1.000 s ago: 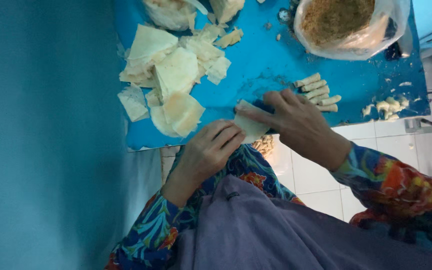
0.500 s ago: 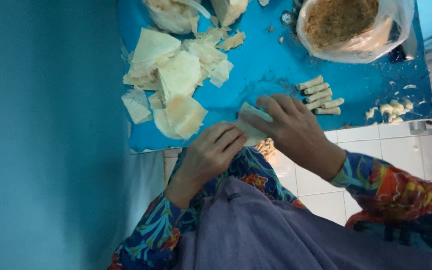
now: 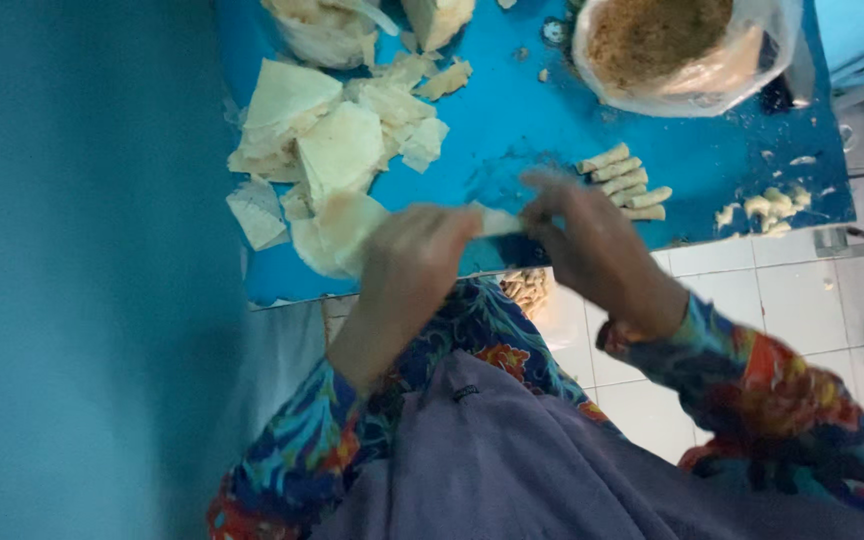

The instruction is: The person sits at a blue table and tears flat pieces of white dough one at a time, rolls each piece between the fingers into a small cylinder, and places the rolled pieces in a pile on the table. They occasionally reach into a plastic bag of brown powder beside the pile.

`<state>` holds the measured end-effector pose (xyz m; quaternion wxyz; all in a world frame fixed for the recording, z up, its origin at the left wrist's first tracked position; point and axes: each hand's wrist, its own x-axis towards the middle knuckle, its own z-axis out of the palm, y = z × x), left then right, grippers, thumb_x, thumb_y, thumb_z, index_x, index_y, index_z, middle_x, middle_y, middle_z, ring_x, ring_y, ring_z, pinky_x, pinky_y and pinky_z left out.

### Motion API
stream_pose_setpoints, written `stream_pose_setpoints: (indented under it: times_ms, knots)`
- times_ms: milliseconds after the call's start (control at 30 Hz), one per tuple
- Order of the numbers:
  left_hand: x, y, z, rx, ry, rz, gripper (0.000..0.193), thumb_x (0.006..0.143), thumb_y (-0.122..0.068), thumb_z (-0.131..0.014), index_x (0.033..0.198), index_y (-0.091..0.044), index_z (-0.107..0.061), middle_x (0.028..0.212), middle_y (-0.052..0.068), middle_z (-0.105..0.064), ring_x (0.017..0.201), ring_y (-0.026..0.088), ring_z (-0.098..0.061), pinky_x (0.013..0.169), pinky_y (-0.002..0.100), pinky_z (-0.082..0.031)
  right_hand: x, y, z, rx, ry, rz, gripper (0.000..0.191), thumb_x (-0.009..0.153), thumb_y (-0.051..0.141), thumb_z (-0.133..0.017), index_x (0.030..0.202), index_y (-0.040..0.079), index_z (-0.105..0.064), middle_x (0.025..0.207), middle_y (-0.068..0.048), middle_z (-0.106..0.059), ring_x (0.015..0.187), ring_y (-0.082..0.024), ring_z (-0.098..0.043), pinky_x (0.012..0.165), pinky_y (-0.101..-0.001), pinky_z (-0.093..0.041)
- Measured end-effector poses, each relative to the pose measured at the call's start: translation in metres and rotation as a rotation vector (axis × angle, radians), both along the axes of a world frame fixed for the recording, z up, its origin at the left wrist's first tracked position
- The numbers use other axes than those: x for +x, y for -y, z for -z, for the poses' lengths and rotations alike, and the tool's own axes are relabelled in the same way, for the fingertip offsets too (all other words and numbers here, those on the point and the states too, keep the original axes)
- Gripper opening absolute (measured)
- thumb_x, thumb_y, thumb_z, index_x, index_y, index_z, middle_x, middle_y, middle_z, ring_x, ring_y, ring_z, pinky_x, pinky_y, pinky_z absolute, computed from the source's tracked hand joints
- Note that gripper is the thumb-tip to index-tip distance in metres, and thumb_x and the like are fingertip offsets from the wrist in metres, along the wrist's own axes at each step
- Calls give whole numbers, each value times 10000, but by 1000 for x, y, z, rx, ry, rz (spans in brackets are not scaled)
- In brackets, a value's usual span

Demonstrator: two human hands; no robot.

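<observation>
My left hand (image 3: pixel 407 270) and my right hand (image 3: pixel 587 250) meet over the near edge of a blue table (image 3: pixel 512 120) and together pinch a thin pale wrapper piece (image 3: pixel 500 222) between them; the motion blurs it. Just beyond my right hand lies a short row of finished pale rolls (image 3: pixel 624 183). Left of my left hand sits a loose pile of pale wrapper sheets (image 3: pixel 327 150).
A plastic-lined bowl of brown crumbly filling (image 3: pixel 667 40) stands at the far right of the table. Another bag of pale pieces (image 3: pixel 327 30) is at the far side. Small pale bits (image 3: pixel 767 207) lie near the right edge. White floor tiles (image 3: pixel 782 310) show at the right, a blue wall (image 3: pixel 82 270) at the left.
Both hands have lifted the wrapper piece off the table and drawn it nearer to me, with the left hand now gripping its other end.
</observation>
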<state>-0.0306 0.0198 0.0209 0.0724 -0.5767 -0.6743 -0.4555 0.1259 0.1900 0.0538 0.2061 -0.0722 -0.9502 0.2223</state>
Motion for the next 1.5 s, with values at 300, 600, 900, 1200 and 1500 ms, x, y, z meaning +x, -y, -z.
stream_pose_setpoints:
  times_ms: [300,600,900,1200,1500]
  knots:
    - [-28,-36,-42,113,-244,-58,156,1017,-41,-677,1165,-91,-680,1118,76,-701,1086,271,-675,1168,554,-437,-3,-26,-60,286,-164,-41,377,1007,-49,-666,1325,1,-470,1179,-241,-672,1092,-412,-686,892,-486,-554]
    - [8,6,24,-74,-292,-19,188,926,-59,-746,1095,-138,-725,1116,7,-638,1173,212,-602,1175,663,-338,29,-71,-31,145,14,144,322,946,-13,-672,1240,64,-563,1041,-182,-678,907,-383,-699,712,-450,-557]
    - [6,13,25,-119,-274,10,233,912,-44,-738,1116,-156,-739,1078,-13,-638,1140,196,-604,1201,667,-300,-30,-177,-22,344,-9,160,225,1065,34,-705,1229,12,-553,997,-279,-672,950,-478,-677,780,-527,-548]
    - [-3,12,21,-103,-191,59,211,873,-53,-737,1058,-152,-723,1037,-9,-625,1120,198,-614,1189,675,-286,-58,-180,-8,331,127,193,363,983,85,-718,1293,46,-535,984,-267,-712,922,-455,-724,818,-524,-593]
    - [0,14,27,-77,-199,46,194,905,-37,-720,1070,-138,-737,1028,-12,-649,1116,192,-628,1194,687,-275,-58,-172,-33,559,70,152,635,930,133,-855,1391,-9,-442,1079,-275,-715,951,-422,-741,768,-464,-618]
